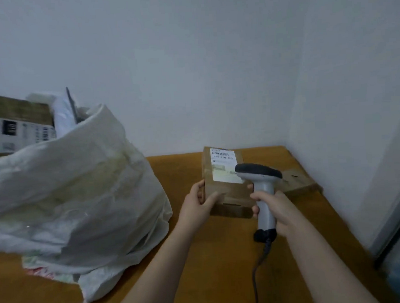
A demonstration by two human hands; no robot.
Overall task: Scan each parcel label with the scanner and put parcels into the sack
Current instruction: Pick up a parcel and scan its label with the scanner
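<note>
One scanner, one sack, two parcels on the table

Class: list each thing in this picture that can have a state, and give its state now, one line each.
Parcel: closed, label facing up.
Scanner: upright, head over the label.
Label: stuck on, partly hidden by the scanner's head.
Sack: mouth open, a labelled box sticking out.
Left hand: grips the parcel's near left corner.
Right hand: grips the scanner's handle.
</note>
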